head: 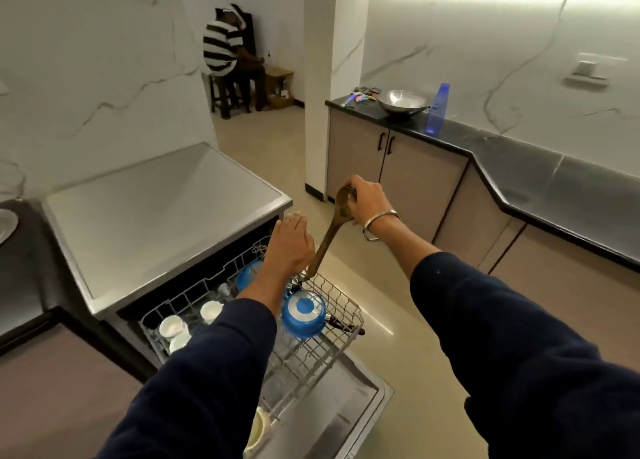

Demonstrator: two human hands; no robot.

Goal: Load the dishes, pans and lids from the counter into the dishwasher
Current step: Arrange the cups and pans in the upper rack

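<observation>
From the head view, my right hand (365, 204) grips the bowl end of a wooden spoon (330, 231), fingers curled round it, the handle slanting down and left toward the pulled-out upper rack (341, 301) of the dishwasher (166, 212). My left hand (289, 247) hovers flat above the far part of the rack, fingers straight and close together, holding nothing; I cannot tell whether it touches the wire.

In the rack sit a blue pan (304, 314) at the right near corner, its dark handle poking out over the rim, and white cups (173, 327) at the left. Well apart, on the far right counter (519, 157), a steel wok (403, 101) and a blue bottle (437, 110) wait.

My worry: the spoon's handle tip is just beside my left hand and the pan, so pushing it down blind could jam it through the wire, or knock the pan. A slim wooden handle may also slip between the wires and drop to the level below. My left forearm hides the middle of the rack, so I cannot judge the free slot there.
</observation>
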